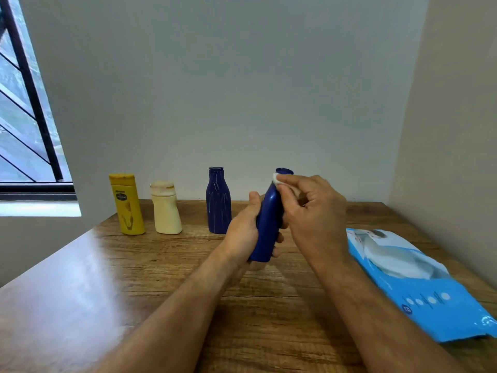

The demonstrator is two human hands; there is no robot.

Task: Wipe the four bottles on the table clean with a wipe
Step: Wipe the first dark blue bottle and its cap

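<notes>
Leftmost, a dark-framed window (24, 103) with slanted bars, then the wooden table with a brown grain top (107, 278). Standing near the far edge in a row: a tall yellow plastic bottle with a flat yellow cap (127, 204), just beside it a shorter cream plastic bottle with a pale rounded cap (166, 210), then, a little apart, a dark blue plastic bottle with a narrow neck (218, 201), upright and streaked with pale lines that look like dust or residue. Judging by those streaks, probably not yet wiped; impossible to tell from this view whether the yellow and cream ones are clean.

Nearer the middle, lifted clear of the table and tilted slightly right at the top: a second dark blue plastic bottle of similar shape (267, 224), gripped around its lower body by the left hand (242, 232), fingers curled round it and thumb up along the near side. Against its neck, just under the cap, a small white wipe (277, 178) pinched between thumb and fingertips of the right hand (313, 208). Body looking smooth and free of streaks, so likely close to finished on this one, with the cap area in hand.

Far right, lying flat on the table, a light blue soft plastic pack of wipes (419, 286).

Seemingly one bottle nearly done, at least one plainly left.
</notes>
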